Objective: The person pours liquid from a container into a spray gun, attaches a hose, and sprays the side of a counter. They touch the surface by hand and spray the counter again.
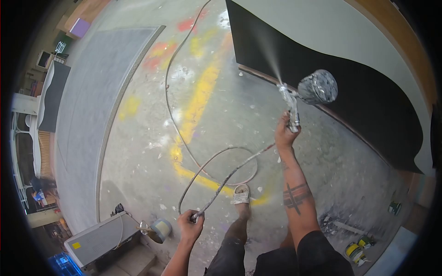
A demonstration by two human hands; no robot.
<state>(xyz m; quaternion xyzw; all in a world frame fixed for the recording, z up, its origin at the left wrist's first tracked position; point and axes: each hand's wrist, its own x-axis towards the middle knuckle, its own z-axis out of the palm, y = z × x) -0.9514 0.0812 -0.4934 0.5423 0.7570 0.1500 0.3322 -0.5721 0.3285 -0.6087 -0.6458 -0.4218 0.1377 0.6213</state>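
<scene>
My right hand (287,133) is closed around the handle of a paint-splattered spray gun (289,100). A speckled paint cup (318,87) sits on the gun's right side. A pale fan of mist leaves the nozzle toward a dark panel (322,78) with a wavy border against a pale area (322,27). The gun is apart from the panel. Lower down, my left hand (190,222) is closed on a thin air hose (221,187). The hose runs from there up to the right hand, and a loop of it lies on the floor.
The concrete floor (138,138) bears yellow, red and white paint marks. A flat grey panel (101,92) lies at left. Near the lower left stand a grey box (99,239) and a paint bucket (161,228). Paint cans (355,253) stand at lower right.
</scene>
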